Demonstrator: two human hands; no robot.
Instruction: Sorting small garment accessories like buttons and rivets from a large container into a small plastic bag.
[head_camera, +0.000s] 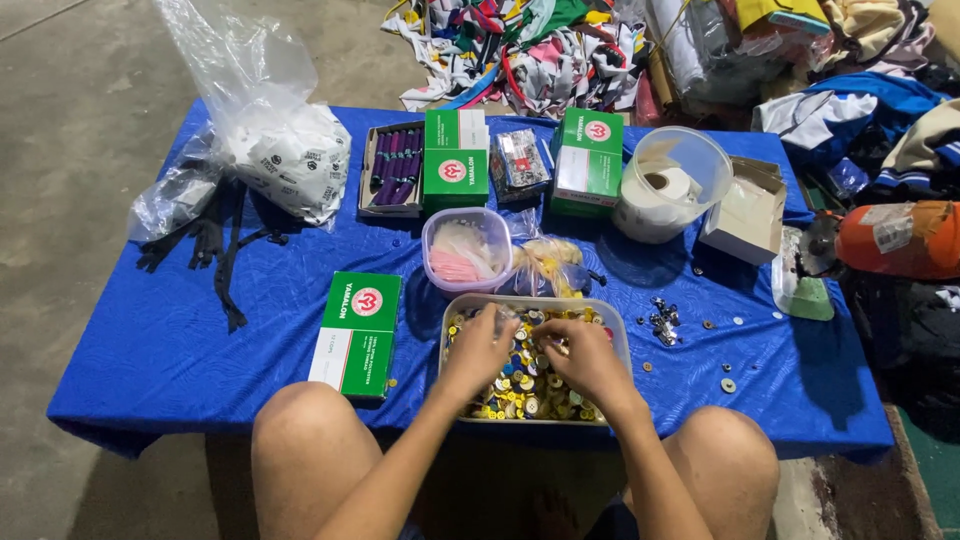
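A clear rectangular plastic tub (610, 318) full of small round buttons in yellow, blue and silver sits at the near edge of a low table under a blue cloth (180, 340). Both hands are inside the tub, resting on the buttons. My left hand (478, 350) has its fingers curled down into the pile. My right hand (585, 358) lies beside it, fingertips bent toward the middle. Whether either hand pinches a button is hidden by the fingers. My bare knees frame the tub at the bottom of the view.
A green and white box (355, 335) lies left of the tub. Behind are a round tub with pink contents (465, 250), two more green boxes (455, 160), a clear bucket holding a white roll (670, 185), plastic bags (285, 150), black zippers (215, 245) and loose metal parts (662, 320). Fabric piles (560, 45) lie beyond.
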